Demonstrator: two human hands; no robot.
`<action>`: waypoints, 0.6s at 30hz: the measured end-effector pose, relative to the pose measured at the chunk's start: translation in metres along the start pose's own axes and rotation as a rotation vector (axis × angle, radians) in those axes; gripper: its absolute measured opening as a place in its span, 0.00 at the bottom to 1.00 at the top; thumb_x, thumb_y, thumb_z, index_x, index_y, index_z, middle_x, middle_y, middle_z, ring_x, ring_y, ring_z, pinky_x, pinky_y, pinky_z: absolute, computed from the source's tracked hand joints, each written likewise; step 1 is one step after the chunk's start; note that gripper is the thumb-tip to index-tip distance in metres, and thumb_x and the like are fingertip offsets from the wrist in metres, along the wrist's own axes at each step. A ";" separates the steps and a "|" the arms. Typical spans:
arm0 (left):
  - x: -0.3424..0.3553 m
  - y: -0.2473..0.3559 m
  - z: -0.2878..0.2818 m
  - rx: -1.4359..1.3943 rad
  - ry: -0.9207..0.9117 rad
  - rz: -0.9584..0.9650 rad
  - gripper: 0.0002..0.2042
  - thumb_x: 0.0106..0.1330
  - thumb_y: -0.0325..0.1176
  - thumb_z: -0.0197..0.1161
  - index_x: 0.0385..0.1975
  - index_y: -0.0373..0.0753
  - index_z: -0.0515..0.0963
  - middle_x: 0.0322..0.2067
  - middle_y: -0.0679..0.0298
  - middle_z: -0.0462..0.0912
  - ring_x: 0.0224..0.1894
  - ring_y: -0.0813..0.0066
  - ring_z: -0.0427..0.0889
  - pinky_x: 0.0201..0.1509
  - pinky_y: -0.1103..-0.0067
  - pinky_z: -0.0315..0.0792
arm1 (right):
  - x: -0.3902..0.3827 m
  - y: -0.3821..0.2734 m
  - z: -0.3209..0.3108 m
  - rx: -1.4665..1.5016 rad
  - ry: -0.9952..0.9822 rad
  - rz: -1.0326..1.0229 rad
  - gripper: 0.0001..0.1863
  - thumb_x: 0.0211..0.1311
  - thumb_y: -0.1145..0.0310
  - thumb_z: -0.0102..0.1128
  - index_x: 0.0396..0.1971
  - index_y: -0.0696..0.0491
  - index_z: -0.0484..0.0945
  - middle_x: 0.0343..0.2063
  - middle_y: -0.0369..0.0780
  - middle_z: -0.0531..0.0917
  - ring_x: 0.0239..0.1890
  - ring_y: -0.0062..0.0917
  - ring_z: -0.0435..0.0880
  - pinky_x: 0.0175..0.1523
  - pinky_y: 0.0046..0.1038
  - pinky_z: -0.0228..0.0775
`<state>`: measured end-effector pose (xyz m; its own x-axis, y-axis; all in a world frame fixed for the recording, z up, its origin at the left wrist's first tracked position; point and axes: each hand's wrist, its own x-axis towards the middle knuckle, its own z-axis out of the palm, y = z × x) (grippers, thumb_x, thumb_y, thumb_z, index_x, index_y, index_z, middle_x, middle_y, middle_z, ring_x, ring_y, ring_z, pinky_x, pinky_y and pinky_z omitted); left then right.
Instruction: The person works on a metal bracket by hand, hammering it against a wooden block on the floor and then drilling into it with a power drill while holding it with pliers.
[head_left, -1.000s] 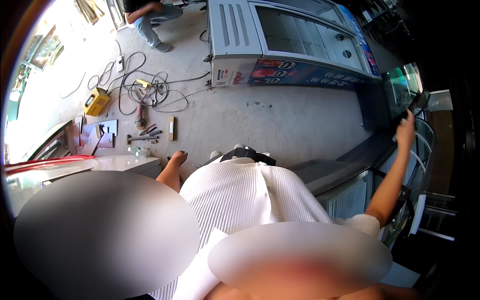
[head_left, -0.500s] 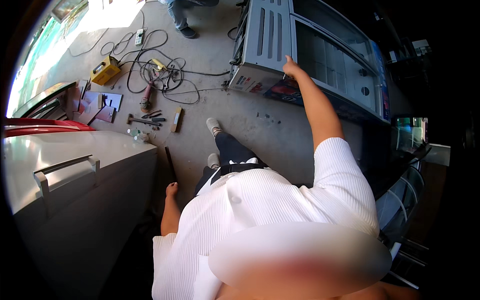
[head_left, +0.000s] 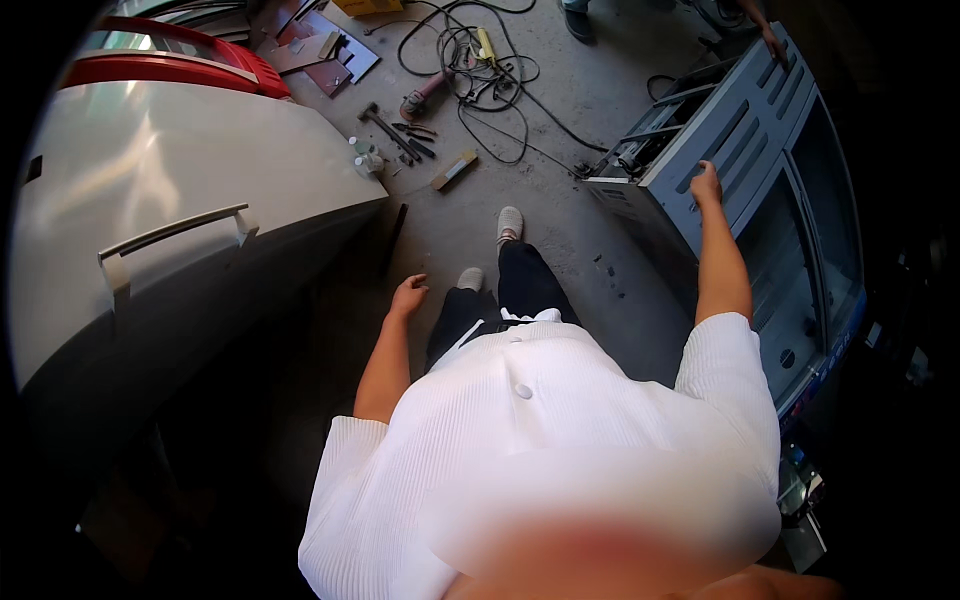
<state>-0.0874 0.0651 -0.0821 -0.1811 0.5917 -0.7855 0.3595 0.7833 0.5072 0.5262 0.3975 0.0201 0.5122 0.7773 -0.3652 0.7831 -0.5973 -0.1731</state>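
Note:
My left hand point(head_left: 410, 292) hangs beside my left thigh, fingers apart and nothing visible in it, near the long white cabinet point(head_left: 180, 160) with a bar handle. My right hand point(head_left: 706, 182) is curled in front of the slotted grey end panel of a glass-topped display fridge point(head_left: 741, 166); what it holds, if anything, is too small to make out, and I cannot tell if it touches the panel. At the fridge's far end, another person's hand point(head_left: 772, 45) is on the panel's top edge.
Tangled cables point(head_left: 500, 95), an angle grinder point(head_left: 425, 95), a hammer point(head_left: 385, 130), pliers, small bottles point(head_left: 367, 160) and a small flat box point(head_left: 455, 170) lie on the concrete floor point(head_left: 600, 280). Metal sheets point(head_left: 335, 55) and a yellow machine point(head_left: 368, 7) sit at the top.
I have moved forward and turned, so the display fridge now stands beside my right hand and the white cabinet fills more of the left. The other person's hand now shows on the fridge.

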 end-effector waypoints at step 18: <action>-0.059 0.005 0.007 0.721 -0.532 -0.275 0.17 0.52 0.43 0.68 0.44 0.57 0.81 0.52 0.65 0.78 0.59 0.61 0.71 0.65 0.55 0.54 | -0.246 -0.081 0.208 -0.574 -1.245 -0.686 0.11 0.42 0.66 0.72 0.27 0.52 0.83 0.29 0.38 0.85 0.34 0.26 0.82 0.43 0.29 0.73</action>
<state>-0.0681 0.0324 -0.0355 0.0347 0.0987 -0.9945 0.8795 0.4695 0.0773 0.2638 0.2132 -0.0658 -0.3758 0.0345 -0.9260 0.9140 0.1784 -0.3643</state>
